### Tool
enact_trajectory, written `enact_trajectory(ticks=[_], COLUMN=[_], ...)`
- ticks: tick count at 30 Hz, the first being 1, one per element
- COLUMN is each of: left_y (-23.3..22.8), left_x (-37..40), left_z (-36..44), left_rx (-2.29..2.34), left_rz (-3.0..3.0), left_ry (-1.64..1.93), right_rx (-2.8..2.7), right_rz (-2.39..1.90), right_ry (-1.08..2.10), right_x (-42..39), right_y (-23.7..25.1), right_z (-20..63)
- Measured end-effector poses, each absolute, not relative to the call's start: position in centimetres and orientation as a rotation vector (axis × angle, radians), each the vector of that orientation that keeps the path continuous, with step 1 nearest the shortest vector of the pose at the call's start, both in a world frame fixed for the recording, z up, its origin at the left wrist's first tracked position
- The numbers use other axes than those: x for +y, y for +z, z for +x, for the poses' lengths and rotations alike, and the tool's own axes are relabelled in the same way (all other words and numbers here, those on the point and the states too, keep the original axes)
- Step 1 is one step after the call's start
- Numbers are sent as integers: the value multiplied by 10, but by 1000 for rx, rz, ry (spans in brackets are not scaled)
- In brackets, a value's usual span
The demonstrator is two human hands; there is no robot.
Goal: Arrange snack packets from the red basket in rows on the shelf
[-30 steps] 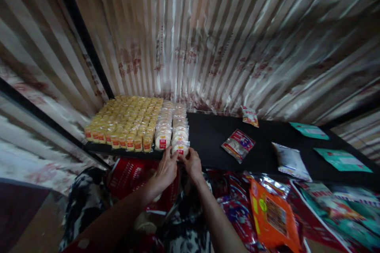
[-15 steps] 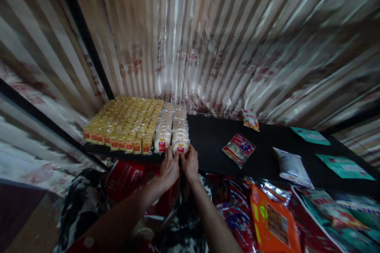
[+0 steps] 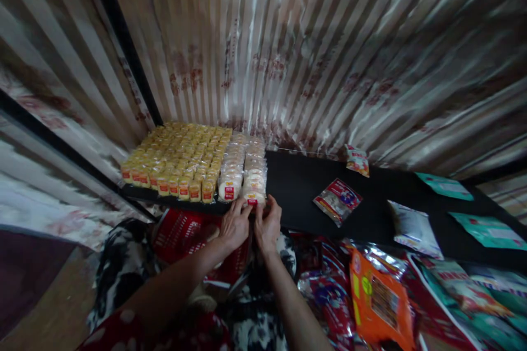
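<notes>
Two rows of white, round crackers (image 3: pixel 229 189) in clear wrappers with red labels stand on the black shelf. At the front end of the right-hand row is a wrapped cracker (image 3: pixel 253 193). My left hand (image 3: pixel 236 225) has its fingers at this cracker's lower left edge. On the other side, my right hand (image 3: pixel 267 225) holds its lower right edge, fingers bent. Both hands pinch the packet between them, and its lower part is hidden by the fingertips. Left of these rows, a large block of yellow wrapped snacks (image 3: pixel 177 159) is lined up closely.
On the black shelf (image 3: pixel 290 181) to the right lie a red packet (image 3: pixel 338 200), a small snack bag (image 3: pixel 357 160), a silver-white bag (image 3: pixel 415 230) and teal pouches (image 3: pixel 444 185). Below it are an orange bag (image 3: pixel 381 301) and a red bag (image 3: pixel 185 238). Striped sheeting (image 3: pixel 263 38) hangs behind.
The view has shifted slightly, so the shelf sits a little higher and further right. My hands stay at the front cracker of the right-hand row.
</notes>
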State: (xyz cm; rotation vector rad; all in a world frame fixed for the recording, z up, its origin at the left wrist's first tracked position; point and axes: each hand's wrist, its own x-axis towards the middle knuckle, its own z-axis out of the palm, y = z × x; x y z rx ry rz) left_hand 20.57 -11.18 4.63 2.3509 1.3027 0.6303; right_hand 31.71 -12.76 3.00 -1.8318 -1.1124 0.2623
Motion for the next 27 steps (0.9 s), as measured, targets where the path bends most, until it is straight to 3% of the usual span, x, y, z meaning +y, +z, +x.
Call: enact_trajectory(ticks=[7, 18, 27], left_y=[14, 29, 32], left_x=[-130, -116, -109], left_z=[174, 200, 210], left_rx=[1087, 1147, 1265], left_rz=[2399, 2352, 2339], left_ry=[738, 614, 469], right_rx=[-1142, -1108, -1089], right_rz=[-1805, -1917, -1912], right_ry=[278, 461, 360], right_x=[-140, -126, -104], right_y=[13, 25, 32], right_z=[301, 341, 338])
